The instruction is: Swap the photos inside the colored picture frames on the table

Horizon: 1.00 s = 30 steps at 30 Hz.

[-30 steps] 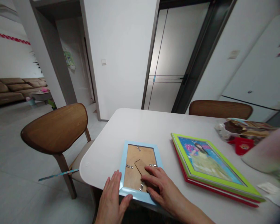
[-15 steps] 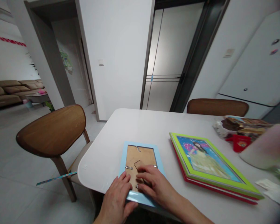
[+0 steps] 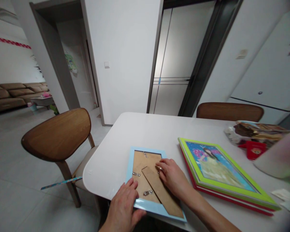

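A light blue picture frame (image 3: 151, 211) lies face down at the table's near edge, its brown backboard (image 3: 138, 183) showing. On the backboard a long brown stand leg (image 3: 160, 190) slants toward the lower right. Small metal clips sit at the top, the left and the bottom, the lowest clip (image 3: 148, 193) lying free of my fingers. My left hand (image 3: 125, 204) holds the frame's lower left corner, fingers on the left side and thumb at the bottom edge. My right hand (image 3: 172, 177) has its fingers closed on a metal clip (image 3: 160, 169) at the right side, partly hidden.
To the right, a green picture frame (image 3: 222, 180) with a picture of a dressed figure lies on a red one. Beyond it are a red packet (image 3: 255, 149), a plastic bag (image 3: 233, 133) and a pale cylinder (image 3: 277, 158). A wooden chair (image 3: 60, 135) stands left of the white table (image 3: 106, 151).
My right hand has moved from the bottom clip up and right to the right-side clip. The bottom clip and the stand leg are now uncovered. My left hand stays on the corner.
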Available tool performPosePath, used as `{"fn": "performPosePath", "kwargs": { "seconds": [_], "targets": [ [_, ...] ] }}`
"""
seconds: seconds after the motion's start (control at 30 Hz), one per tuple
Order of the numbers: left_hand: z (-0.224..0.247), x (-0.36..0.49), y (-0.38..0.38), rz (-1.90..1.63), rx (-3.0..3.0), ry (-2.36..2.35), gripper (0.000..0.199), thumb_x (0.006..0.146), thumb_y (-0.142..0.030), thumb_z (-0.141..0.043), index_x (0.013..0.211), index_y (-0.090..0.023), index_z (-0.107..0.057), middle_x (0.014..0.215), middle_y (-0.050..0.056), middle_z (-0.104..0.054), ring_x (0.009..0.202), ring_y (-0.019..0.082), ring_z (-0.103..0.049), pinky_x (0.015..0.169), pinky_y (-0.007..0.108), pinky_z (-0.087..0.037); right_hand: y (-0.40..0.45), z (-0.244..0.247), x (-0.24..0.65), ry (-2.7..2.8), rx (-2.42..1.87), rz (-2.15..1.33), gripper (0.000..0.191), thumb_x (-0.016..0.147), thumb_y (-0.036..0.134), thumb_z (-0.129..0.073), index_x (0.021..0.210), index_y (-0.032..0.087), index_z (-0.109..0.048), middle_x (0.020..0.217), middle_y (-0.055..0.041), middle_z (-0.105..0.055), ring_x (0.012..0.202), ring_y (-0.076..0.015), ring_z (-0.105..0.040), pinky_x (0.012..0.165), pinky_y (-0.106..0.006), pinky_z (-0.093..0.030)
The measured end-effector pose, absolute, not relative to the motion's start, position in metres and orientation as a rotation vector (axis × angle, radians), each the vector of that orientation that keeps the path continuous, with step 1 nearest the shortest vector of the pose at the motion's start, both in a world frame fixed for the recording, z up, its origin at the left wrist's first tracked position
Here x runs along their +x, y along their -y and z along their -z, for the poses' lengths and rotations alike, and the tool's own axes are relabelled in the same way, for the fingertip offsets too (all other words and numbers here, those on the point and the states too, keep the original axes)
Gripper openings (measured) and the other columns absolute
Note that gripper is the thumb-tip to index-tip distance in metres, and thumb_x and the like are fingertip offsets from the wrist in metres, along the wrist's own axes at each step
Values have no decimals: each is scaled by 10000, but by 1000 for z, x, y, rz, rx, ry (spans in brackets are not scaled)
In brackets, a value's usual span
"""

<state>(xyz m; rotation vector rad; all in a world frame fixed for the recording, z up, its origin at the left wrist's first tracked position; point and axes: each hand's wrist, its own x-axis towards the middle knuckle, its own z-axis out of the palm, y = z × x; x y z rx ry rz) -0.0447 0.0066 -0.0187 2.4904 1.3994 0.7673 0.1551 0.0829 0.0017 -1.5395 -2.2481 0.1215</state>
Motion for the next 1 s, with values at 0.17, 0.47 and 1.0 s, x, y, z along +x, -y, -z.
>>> {"fn": "performPosePath", "kwargs": {
  "seconds": [0.17, 0.47, 1.0],
  "targets": [
    [12, -39, -3, -662, 2462, -1450, 204, 646, -209, -619, 818, -166, -519, 1162, 141, -518, 1125, 274, -412, 896, 439, -390, -78, -7, 110, 2346, -1391, -203, 189, 767, 231, -453, 762, 199, -639, 785, -41, -576, 790, -160, -484, 709, -264, -355],
    [9, -35, -3, -626, 2434, -1460, 220, 634, -210, -633, 816, -155, -524, 1168, 153, -510, 1128, 287, -405, 905, 459, -377, -96, 0, 95, 2301, -1526, -101, 205, 775, 248, -432, 711, 171, -612, 759, -51, -568, 738, -152, -489, 656, -242, -344],
    [9, -31, -7, -607, 2420, -1482, 235, 634, -201, -640, 831, -168, -516, 1169, 138, -513, 1134, 281, -399, 914, 455, -370, -109, -3, 130, 2192, -1662, -79, 347, 768, 277, -418, 1087, 179, -516, 956, -92, -554, 886, -197, -476, 747, -291, -344]
  ]
}}
